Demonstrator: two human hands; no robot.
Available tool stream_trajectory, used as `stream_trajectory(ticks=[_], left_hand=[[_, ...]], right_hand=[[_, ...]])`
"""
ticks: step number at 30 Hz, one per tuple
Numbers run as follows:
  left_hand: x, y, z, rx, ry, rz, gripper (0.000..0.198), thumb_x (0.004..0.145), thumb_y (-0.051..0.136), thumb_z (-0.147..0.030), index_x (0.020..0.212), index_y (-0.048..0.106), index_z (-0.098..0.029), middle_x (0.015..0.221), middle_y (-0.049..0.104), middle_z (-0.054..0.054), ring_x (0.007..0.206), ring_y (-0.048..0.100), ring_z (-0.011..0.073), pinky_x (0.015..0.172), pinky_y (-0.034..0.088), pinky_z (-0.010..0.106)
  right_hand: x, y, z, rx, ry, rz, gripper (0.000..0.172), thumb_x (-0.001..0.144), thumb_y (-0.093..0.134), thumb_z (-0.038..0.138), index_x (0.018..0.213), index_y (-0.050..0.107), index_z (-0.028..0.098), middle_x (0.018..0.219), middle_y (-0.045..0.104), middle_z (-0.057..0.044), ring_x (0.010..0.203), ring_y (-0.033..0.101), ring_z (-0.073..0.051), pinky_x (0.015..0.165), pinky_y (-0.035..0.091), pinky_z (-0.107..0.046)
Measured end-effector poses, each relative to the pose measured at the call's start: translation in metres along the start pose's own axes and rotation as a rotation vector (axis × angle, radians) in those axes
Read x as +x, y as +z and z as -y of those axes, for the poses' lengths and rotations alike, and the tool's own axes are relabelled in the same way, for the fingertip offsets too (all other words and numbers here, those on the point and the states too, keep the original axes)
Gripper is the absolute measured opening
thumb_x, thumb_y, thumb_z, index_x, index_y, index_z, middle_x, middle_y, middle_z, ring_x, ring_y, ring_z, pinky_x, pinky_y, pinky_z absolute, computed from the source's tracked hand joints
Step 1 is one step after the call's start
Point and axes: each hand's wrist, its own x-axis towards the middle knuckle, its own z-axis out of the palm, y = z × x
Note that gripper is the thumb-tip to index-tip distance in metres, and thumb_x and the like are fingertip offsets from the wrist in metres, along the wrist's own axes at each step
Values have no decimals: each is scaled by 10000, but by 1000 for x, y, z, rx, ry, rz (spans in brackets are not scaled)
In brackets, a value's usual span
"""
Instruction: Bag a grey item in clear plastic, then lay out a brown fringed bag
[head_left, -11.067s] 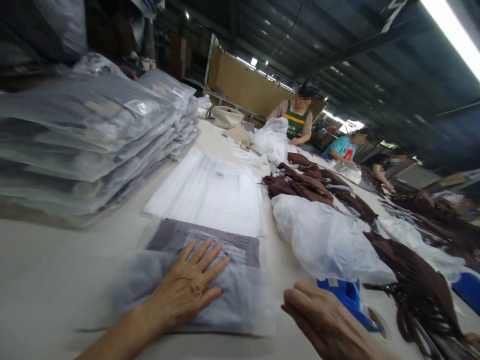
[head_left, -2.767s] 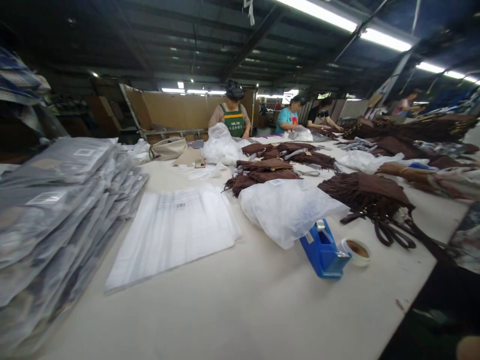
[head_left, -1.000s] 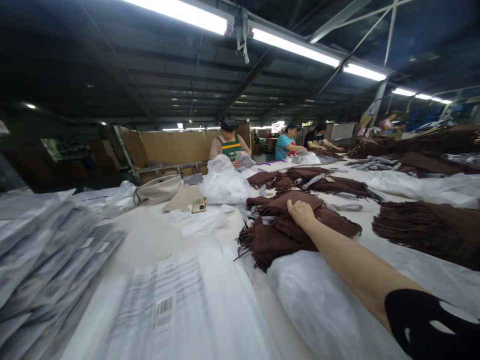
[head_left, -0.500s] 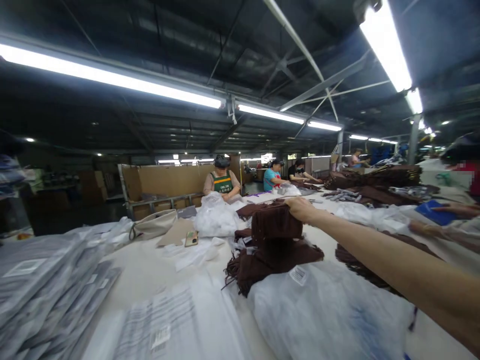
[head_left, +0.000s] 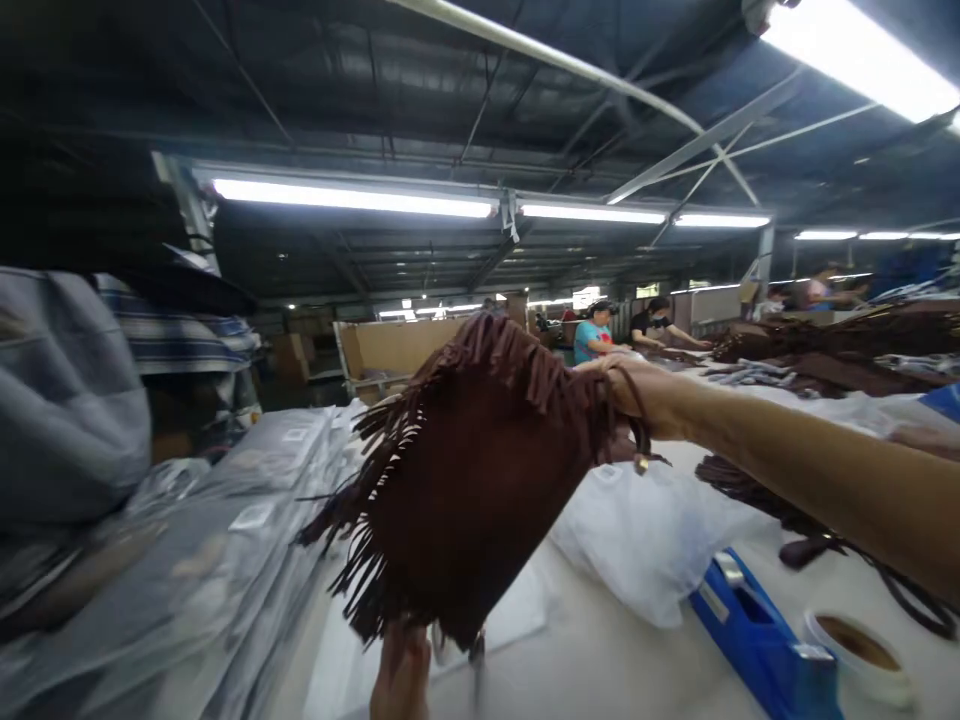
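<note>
While it hangs above the desk (head_left: 600, 670), the fringed brown suede bag (head_left: 465, 470) looks soft, light and floppy. The right hand (head_left: 641, 395) has its grip pressed together on the top corner. Directly below, the left hand (head_left: 401, 675) pinches the bottom edge, a firmer hold than the fringe.

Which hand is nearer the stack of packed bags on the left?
Left. The left hand is low at the fringed bag bottom edge, just right of the stack; the right hand grips the bag's top, farther right.

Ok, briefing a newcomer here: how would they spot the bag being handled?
Find the long white table, beside its stack of grey packets. The brown fringed bag is held up between the right hand and left hand; other brown bags lie on tables.
</note>
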Motion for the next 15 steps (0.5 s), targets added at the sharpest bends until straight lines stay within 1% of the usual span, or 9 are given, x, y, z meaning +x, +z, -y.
stream_trajectory(ticks=[1,3,5,7,10,12,15], left_hand=[[-9,-16,-2,10,-11,-36,532,730,594,-570,1149,578,-244,1115,646,72,1176,501,281,935,473,387],[-33,-48,-2,42,-47,-90,540,687,628,-564,1111,609,-230,1012,686,59,1121,544,302,910,492,407],[-60,-76,0,67,-92,-145,506,669,635,-554,1045,646,-215,906,708,46,1064,578,320,886,504,434],[-83,-98,-3,113,-116,-210,472,626,676,-526,970,674,-204,834,714,35,1026,596,332,871,510,445],[-102,-124,-21,226,-105,-274,496,533,747,-474,913,678,-164,814,714,45,975,614,340,855,516,450],[-104,-136,-40,362,-88,-234,484,546,727,-494,887,677,-153,842,713,62,964,616,332,872,500,450],[-94,-147,-61,779,-33,-85,399,636,622,-538,806,679,-181,857,701,85,972,609,332,908,457,442]], right_hand=[[-10,13,-7,121,59,36,180,580,672,310,679,641,163,516,605,4,442,553,-119,402,411,-202],[-32,39,-28,317,180,87,143,531,668,203,664,635,163,544,626,9,472,569,-114,414,419,-185],[-57,66,-59,413,289,106,128,516,643,152,643,631,163,556,642,9,494,582,-113,438,438,-181],[-84,92,-94,492,408,107,109,531,631,147,639,631,163,554,651,4,501,591,-119,453,453,-190],[-126,125,-143,641,534,129,115,600,631,179,711,648,156,583,671,-8,512,608,-135,488,482,-222],[-149,141,-166,754,571,148,141,643,636,205,771,655,149,617,685,-20,525,623,-149,503,495,-240],[-170,156,-184,885,616,103,175,676,649,205,839,659,143,682,706,-38,566,646,-161,531,507,-241]])
